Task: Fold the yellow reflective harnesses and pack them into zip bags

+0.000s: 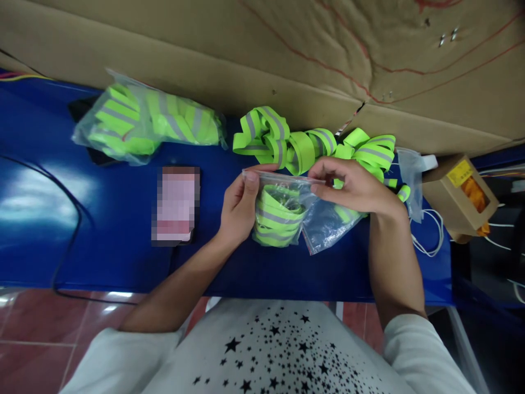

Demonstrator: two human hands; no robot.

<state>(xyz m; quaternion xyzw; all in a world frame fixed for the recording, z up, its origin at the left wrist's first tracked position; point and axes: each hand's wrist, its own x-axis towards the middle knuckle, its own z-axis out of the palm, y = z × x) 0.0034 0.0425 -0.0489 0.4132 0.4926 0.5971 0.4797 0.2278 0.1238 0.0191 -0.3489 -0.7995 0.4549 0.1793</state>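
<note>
A clear zip bag (301,216) holds a coiled neon-yellow reflective strap (279,219) with grey stripes. My left hand (241,202) pinches the bag's top left corner, thumb in front. At the other end of the zip edge, my right hand (346,183) has its thumb and fingertips closed on the top right corner. Another clear zip bag (328,232) lies flat on the blue table, under my right hand and beside the filled one. Behind my hands sit loose coils of reflective strap (301,153), and more of the strap (373,150) is heaped to the right.
Filled bags of strap (176,117) lie at the back left. A phone (176,202), blurred out, rests left of my hands. A black cable (76,219) crosses the table's left side. A cardboard box (463,191) and white cable (430,241) are at right; brown cardboard (205,65) borders the back.
</note>
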